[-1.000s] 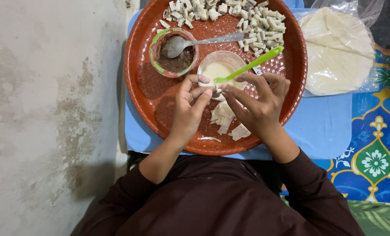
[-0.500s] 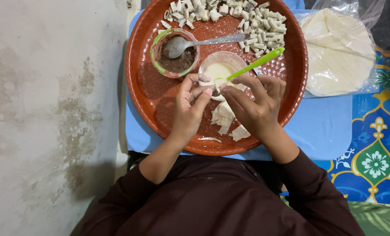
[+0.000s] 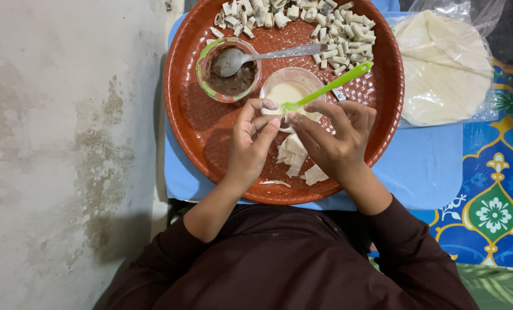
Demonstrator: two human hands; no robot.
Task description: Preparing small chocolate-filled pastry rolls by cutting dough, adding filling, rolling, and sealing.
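A bare grey wall (image 3: 55,143) fills the left. On the red tray (image 3: 193,120) a cup (image 3: 229,70) of dark filling holds a spoon (image 3: 256,57); beside it stands a paste bowl (image 3: 288,89) with a green brush (image 3: 331,86). The left hand (image 3: 250,146) and right hand (image 3: 337,143) meet fingertip to fingertip just below the bowl, each grip pinching one small wrapper piece (image 3: 279,121) that lies between them, equally near both. Cut strips (image 3: 293,155) lie beneath. Finished rolls (image 3: 337,40) sit at the far rim; round sheets (image 3: 440,69) lie right.

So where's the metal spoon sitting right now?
In the head view, the metal spoon rests in the green-rimmed bowl of dark filling, at the upper left of the round red tray, beside the small cup of pale liquid.
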